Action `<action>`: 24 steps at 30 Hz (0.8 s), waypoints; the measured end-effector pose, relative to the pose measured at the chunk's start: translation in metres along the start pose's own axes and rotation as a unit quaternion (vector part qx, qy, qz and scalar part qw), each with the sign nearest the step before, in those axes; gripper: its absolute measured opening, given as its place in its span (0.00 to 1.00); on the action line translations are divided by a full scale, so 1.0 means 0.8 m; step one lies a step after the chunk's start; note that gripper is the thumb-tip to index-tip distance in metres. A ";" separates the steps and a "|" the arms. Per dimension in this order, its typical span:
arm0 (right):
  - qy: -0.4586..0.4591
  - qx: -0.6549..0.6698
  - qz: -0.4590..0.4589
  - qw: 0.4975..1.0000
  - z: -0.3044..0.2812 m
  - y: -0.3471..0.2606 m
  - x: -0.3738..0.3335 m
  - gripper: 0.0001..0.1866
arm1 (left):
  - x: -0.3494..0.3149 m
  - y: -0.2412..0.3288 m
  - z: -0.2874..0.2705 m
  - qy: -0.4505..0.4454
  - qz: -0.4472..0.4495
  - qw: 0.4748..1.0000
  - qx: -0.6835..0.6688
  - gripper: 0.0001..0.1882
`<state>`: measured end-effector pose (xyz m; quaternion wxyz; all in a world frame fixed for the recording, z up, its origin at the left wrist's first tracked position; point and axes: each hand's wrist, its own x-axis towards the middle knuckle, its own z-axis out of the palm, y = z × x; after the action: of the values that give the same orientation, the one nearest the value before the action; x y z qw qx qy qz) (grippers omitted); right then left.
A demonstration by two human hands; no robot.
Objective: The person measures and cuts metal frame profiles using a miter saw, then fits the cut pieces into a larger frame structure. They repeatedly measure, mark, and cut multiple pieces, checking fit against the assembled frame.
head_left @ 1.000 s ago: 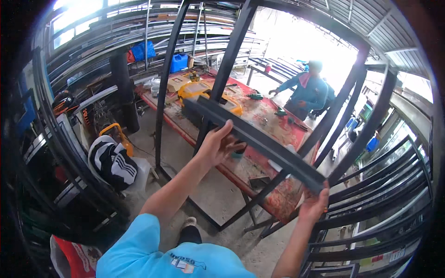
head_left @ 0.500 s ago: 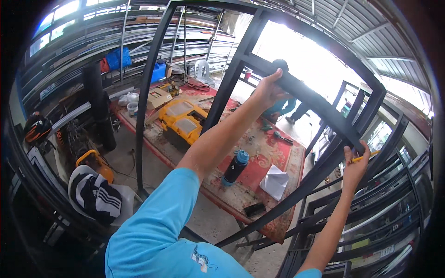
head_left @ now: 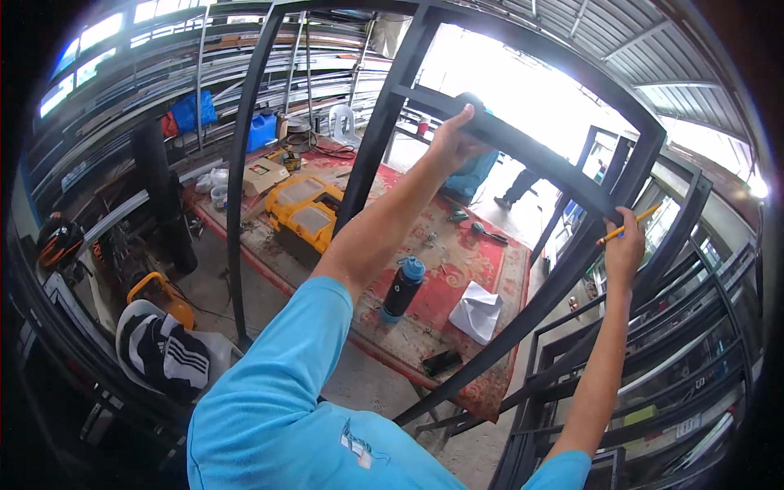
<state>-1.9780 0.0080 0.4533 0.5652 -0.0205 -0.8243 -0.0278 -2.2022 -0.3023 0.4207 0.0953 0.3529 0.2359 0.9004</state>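
A dark crossbar (head_left: 539,159) spans a tall black metal frame (head_left: 235,212) in front of me. Near the bar's left end, my left hand (head_left: 456,147) is closed around it, thumb on the upper side. At the bar's right end, beside the frame's right post, my right hand (head_left: 625,249) has its fingertips against the bar. A yellow pencil (head_left: 651,212) is gripped in that same hand and sticks out to both sides, its one end pointing up and right.
Beyond the frame, a worn red rug-covered surface (head_left: 384,347) bears a bottle (head_left: 403,287), white paper (head_left: 477,313), a yellow case (head_left: 302,208) and pliers-like tools (head_left: 487,234). A person (head_left: 474,167) is behind the bar. More black frames (head_left: 694,327) stand at right; a chair (head_left: 135,327) is at left.
The pencil has turned in my right hand, now sloping up and out to the right. My view has shifted slightly, moving the scene leftward. Behind the bar, the person's head sits lower.
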 end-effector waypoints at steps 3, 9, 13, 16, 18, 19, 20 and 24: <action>0.016 0.029 0.008 0.999 -0.005 -0.003 0.005 0.16 | -0.003 -0.003 0.005 0.025 0.017 0.999 0.015 0.25; 0.063 0.094 -0.034 0.993 -0.001 0.014 0.007 0.19 | 0.012 -0.013 0.002 0.062 0.049 0.995 0.053 0.26; 0.049 0.134 0.007 0.990 -0.004 -0.003 -0.006 0.18 | 0.001 -0.015 0.000 0.050 0.066 0.995 0.054 0.29; 0.005 0.102 0.010 0.995 -0.002 -0.025 -0.040 0.18 | -0.007 -0.007 -0.011 0.159 0.019 0.980 0.114 0.35; 0.014 0.047 -0.048 0.998 0.004 -0.021 -0.066 0.18 | -0.008 -0.011 -0.013 0.156 0.024 0.979 0.127 0.36; 0.004 0.015 -0.056 0.998 0.004 -0.020 -0.075 0.18 | -0.010 -0.013 -0.015 0.150 0.022 0.979 0.138 0.36; 0.004 0.013 -0.059 0.998 0.011 -0.014 -0.082 0.20 | -0.012 -0.018 -0.016 0.145 0.020 0.978 0.150 0.36; 0.032 -0.062 -0.081 0.994 0.022 -0.009 -0.071 0.22 | -0.018 -0.028 -0.009 0.156 0.046 0.981 0.110 0.35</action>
<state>-1.9741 0.0016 0.3939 0.5852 0.0121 -0.8011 -0.1253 -2.1967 -0.2904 0.3968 -0.0237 0.2268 0.3286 0.9165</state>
